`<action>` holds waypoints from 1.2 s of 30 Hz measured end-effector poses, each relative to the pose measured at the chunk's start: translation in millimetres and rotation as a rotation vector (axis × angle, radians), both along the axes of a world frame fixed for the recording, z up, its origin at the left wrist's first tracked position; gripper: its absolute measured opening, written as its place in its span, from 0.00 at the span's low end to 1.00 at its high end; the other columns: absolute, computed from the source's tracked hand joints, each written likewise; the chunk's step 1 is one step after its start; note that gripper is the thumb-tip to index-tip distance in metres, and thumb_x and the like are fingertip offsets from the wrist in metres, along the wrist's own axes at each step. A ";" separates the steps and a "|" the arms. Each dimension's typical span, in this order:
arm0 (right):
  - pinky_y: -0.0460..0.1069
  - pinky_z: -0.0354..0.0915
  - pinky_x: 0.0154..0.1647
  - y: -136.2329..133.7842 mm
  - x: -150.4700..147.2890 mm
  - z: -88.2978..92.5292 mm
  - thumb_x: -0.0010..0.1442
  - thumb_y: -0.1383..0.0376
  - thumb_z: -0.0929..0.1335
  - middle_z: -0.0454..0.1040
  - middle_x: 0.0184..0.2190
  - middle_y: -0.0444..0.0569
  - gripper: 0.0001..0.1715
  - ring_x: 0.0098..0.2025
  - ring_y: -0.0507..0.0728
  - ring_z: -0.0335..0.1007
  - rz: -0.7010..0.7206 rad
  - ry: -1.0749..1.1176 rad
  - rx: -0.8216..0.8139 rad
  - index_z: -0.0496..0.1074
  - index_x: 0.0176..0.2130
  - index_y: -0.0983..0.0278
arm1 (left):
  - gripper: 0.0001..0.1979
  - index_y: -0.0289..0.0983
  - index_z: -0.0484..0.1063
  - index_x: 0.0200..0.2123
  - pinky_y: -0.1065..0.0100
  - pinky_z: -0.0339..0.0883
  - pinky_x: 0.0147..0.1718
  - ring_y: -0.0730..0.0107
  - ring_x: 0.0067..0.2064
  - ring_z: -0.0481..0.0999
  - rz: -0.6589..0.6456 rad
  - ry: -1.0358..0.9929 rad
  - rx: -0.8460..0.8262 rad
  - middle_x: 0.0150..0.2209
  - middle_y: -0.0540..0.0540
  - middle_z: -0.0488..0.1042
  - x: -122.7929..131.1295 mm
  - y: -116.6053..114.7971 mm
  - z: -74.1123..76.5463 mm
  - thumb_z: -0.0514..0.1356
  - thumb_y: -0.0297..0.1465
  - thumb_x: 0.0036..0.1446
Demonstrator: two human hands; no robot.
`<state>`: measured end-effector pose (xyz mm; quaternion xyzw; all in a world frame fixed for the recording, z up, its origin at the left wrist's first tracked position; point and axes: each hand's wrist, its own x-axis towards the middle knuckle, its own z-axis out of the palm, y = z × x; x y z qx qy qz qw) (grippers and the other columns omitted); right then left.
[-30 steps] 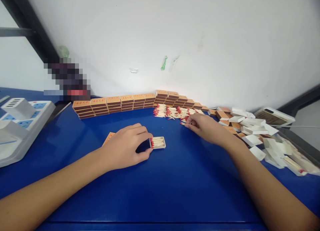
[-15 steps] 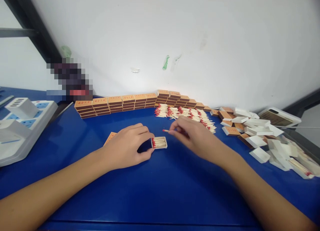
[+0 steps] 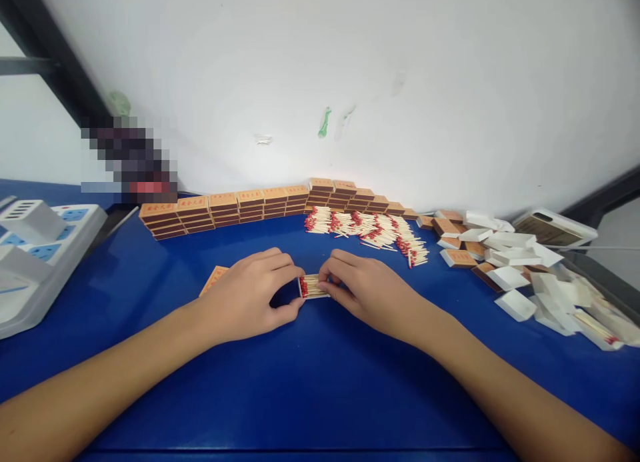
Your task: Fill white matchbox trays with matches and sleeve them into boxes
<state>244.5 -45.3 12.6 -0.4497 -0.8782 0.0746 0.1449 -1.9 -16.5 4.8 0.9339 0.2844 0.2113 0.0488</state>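
Note:
A small white matchbox tray (image 3: 315,297) lies on the blue table, filled with red-headed matches (image 3: 311,286) whose heads point left. My left hand (image 3: 253,292) grips the tray's left end between thumb and index finger. Over the tray's right end is my right hand (image 3: 367,282), its fingertips pinched at the matches; the match it holds is mostly hidden among the others. An orange matchbox sleeve (image 3: 214,280) sticks out from behind my left hand.
Stacked matchboxes (image 3: 223,209) line the wall. Loose matches (image 3: 367,227) lie in front of them. Empty trays and sleeves (image 3: 515,305) are heaped at the right, near a phone-like object (image 3: 555,227). A white power strip (image 3: 75,249) stands at the left.
My right hand has moved left and down with a match, from beside the tray to its right end. My left hand still holds the tray. The view has shifted slightly.

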 end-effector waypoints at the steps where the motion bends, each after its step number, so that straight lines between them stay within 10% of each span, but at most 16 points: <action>1: 0.49 0.61 0.34 0.0 0.1 0.8 0.73 0.67 0.66 0.75 0.41 0.48 0.04 0.34 0.53 0.71 0.003 0.026 -0.019 0.72 0.44 0.62 | 0.13 0.35 0.79 0.50 0.61 0.75 0.43 0.58 0.45 0.79 0.002 0.003 -0.006 0.42 0.43 0.80 -0.2 -0.1 0.3 0.62 0.34 0.67; 36: 0.48 0.62 0.33 -1.2 11.8 8.9 0.74 0.68 0.65 0.71 0.36 0.48 0.15 0.30 0.52 0.66 0.133 0.078 -0.052 0.82 0.49 0.60 | 0.14 0.37 0.79 0.52 0.59 0.75 0.45 0.57 0.47 0.79 0.009 0.030 -0.035 0.43 0.42 0.80 -3.9 1.5 -0.1 0.61 0.35 0.68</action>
